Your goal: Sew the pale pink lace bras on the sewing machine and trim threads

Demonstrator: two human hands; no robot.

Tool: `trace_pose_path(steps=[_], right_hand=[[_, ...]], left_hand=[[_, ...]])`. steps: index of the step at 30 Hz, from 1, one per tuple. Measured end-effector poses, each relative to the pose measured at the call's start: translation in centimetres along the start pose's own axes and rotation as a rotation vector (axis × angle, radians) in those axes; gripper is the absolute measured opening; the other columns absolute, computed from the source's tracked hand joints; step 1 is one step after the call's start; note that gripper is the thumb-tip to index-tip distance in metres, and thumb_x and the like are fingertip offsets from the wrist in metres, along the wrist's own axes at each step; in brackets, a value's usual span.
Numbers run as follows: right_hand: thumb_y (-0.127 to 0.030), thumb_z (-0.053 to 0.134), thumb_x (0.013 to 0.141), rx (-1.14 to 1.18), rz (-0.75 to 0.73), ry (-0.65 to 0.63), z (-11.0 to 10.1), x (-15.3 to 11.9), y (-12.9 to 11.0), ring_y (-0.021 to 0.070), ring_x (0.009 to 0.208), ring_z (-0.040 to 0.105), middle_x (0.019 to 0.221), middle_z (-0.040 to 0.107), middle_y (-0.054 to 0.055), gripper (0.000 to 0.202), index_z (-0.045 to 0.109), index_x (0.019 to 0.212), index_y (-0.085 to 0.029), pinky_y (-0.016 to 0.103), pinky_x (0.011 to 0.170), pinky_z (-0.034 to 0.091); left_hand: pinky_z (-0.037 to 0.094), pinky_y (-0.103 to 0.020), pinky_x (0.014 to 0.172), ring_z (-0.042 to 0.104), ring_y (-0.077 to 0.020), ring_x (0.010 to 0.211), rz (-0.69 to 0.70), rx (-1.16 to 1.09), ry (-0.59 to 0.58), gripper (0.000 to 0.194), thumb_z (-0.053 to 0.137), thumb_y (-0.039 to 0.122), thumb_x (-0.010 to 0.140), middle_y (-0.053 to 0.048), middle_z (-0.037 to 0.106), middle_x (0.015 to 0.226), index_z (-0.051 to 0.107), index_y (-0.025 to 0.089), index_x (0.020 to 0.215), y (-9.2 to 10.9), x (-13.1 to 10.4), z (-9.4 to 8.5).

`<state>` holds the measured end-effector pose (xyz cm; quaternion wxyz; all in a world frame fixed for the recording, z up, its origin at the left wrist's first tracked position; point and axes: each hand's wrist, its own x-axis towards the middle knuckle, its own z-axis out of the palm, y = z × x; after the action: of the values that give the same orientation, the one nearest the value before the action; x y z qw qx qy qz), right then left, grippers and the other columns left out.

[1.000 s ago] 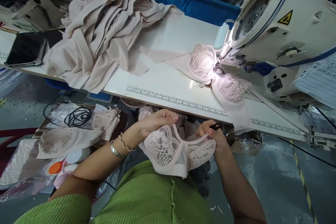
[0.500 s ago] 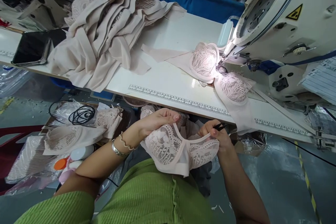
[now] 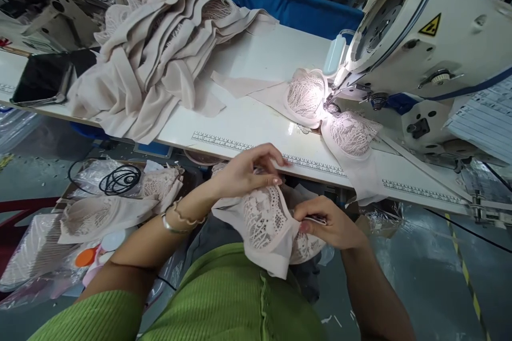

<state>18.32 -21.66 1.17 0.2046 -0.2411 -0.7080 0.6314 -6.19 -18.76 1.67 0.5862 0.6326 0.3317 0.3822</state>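
A pale lace bra (image 3: 266, 224) hangs between my two hands, just off the table's front edge. My left hand (image 3: 256, 170) is at the top of its left cup, thumb on the lace edge and the other fingers raised and bent. Pinched at the bra's centre is the fabric under my right hand (image 3: 326, 221), where a thin dark tool lies partly hidden among the fingers. A second lace bra (image 3: 350, 136) lies under the needle area of the sewing machine (image 3: 432, 26), lit by its lamp, with one wing draped over the table edge.
A heap of pale bras (image 3: 160, 53) covers the left part of the white table (image 3: 260, 58). A phone (image 3: 44, 77) lies beside it. Below left, a box holds a black cord (image 3: 120, 180) and another bra (image 3: 104, 216). A blue fabric bin (image 3: 296, 8) stands behind.
My left hand has lifted its fingers toward the table edge. My right hand has moved left, from the right cup's upper edge to the bra's centre, and the bra is now partly folded.
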Motion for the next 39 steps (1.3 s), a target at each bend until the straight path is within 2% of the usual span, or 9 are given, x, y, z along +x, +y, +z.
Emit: trace_pose_path(steps=[3,7,9,12,16,21,24,32,39], right_hand=[[-0.051,0.059,0.097,-0.003,0.042,0.196,0.5,-1.2,0.1,0.0117,0.05,0.04,0.059,0.052,-0.001,0.039,0.065,0.075,-0.02,0.027,0.049,0.03],[-0.039,0.058,0.099,-0.205,0.069,0.413,2.3,-1.4,-0.1,0.0113,0.052,0.041,0.059,0.049,-0.002,0.032,0.063,0.075,-0.019,0.026,0.05,0.031],[-0.031,0.057,0.1,-0.317,0.03,0.461,3.3,-1.2,-0.2,0.0112,0.054,0.044,0.061,0.05,-0.003,0.025,0.063,0.078,-0.02,0.025,0.051,0.034],[-0.021,0.056,0.099,-0.494,-0.082,0.534,4.1,-1.0,-0.1,0.0133,0.063,0.054,0.078,0.059,0.002,0.019,0.066,0.083,-0.022,0.026,0.057,0.044],[-0.016,0.056,0.096,-0.64,-0.123,0.555,3.6,-1.5,0.2,0.0181,0.083,0.064,0.122,0.061,0.012,0.017,0.071,0.093,-0.024,0.032,0.068,0.053],[-0.03,0.057,0.099,-0.403,-0.044,0.358,1.6,-2.9,0.6,0.0141,0.06,0.053,0.075,0.06,0.004,0.027,0.065,0.075,-0.021,0.026,0.05,0.041],[-0.039,0.059,0.099,-0.354,-0.032,0.368,0.2,-4.0,0.9,0.0155,0.063,0.056,0.076,0.062,0.006,0.033,0.068,0.074,-0.021,0.027,0.05,0.041],[-0.027,0.067,0.095,-0.624,-0.116,0.602,-0.9,-5.1,1.1,0.0201,0.072,0.068,0.08,0.074,0.004,0.014,0.072,0.081,-0.025,0.039,0.075,0.051],[-0.018,0.069,0.09,-0.685,-0.129,0.846,0.8,-4.1,1.7,0.0189,0.069,0.066,0.078,0.071,0.005,0.018,0.061,0.076,-0.025,0.031,0.057,0.049]], left_hand=[[0.053,-0.028,0.078,0.064,-0.0166,0.091,0.258,0.424,0.18,0.006,0.069,0.022,0.093,-0.006,0.068,0.097,0.066,0.018,0.097,1.6,-2.0,0.9],[0.056,-0.034,0.081,0.066,-0.0212,0.09,0.334,0.736,0.051,0.02,0.06,0.032,0.1,-0.009,0.072,0.096,0.065,0.014,0.109,1.5,-4.5,4.0],[0.056,-0.034,0.077,0.065,-0.0223,0.087,0.339,0.792,0.068,0.022,0.06,0.031,0.1,-0.01,0.071,0.094,0.064,0.012,0.111,0.6,-4.9,5.2],[0.053,-0.029,0.068,0.061,-0.0199,0.079,0.329,0.756,0.124,0.012,0.059,0.024,0.1,-0.007,0.068,0.084,0.064,0.013,0.1,-0.6,-4.6,5.8],[0.051,-0.026,0.068,0.061,-0.0171,0.077,0.236,0.588,0.177,0.007,0.061,0.019,0.097,-0.005,0.066,0.083,0.065,0.016,0.092,-0.7,-4.1,4.9],[0.048,-0.024,0.068,0.061,-0.0157,0.077,-0.045,0.247,0.183,0.008,0.073,0.021,0.084,-0.003,0.065,0.082,0.067,0.017,0.082,0.0,-3.7,3.2],[0.046,-0.025,0.069,0.058,-0.0147,0.076,-0.069,0.142,0.236,0.012,0.075,0.025,0.082,-0.002,0.063,0.08,0.067,0.016,0.078,-0.3,-3.8,2.1],[0.046,-0.027,0.071,0.059,-0.0156,0.076,-0.05,0.149,0.428,0.011,0.08,0.026,0.079,-0.002,0.064,0.079,0.072,0.018,0.079,-1.9,-4.3,1.2],[0.052,-0.03,0.078,0.063,-0.0172,0.083,0.045,0.205,0.542,0.003,0.076,0.02,0.081,-0.002,0.07,0.082,0.074,0.021,0.079,-2.5,-4.3,2.0]])
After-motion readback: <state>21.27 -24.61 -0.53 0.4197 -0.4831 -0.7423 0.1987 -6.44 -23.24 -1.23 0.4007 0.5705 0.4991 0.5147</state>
